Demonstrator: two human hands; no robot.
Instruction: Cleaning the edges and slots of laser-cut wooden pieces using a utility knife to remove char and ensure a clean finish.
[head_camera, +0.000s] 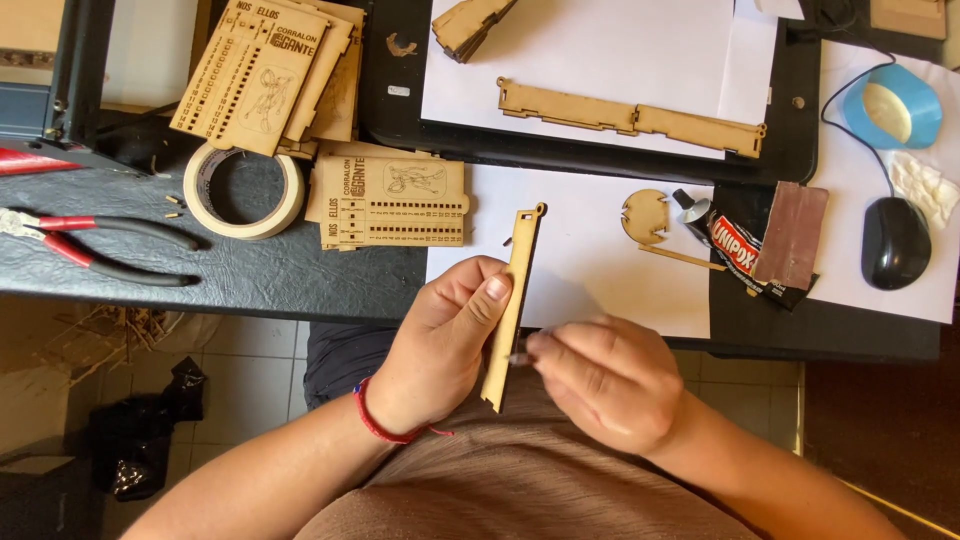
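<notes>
While left-hand fingers (478, 300) pinch a narrow wooden strip (512, 310) upright, right-hand fingers (560, 350), pressed together, hold a small tool tip (518, 357) against its edge, apparently cleaning it.

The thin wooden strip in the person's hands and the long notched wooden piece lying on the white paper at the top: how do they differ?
The thin wooden strip stands nearly upright in the view, pinched in the left hand; the long notched wooden piece lies flat across white paper, untouched. The strip looks shorter and narrower, with a small loop at its top; the notched piece has stepped edges. Both are pale, laser-cut wood. The right hand touches the strip's edge.
</notes>
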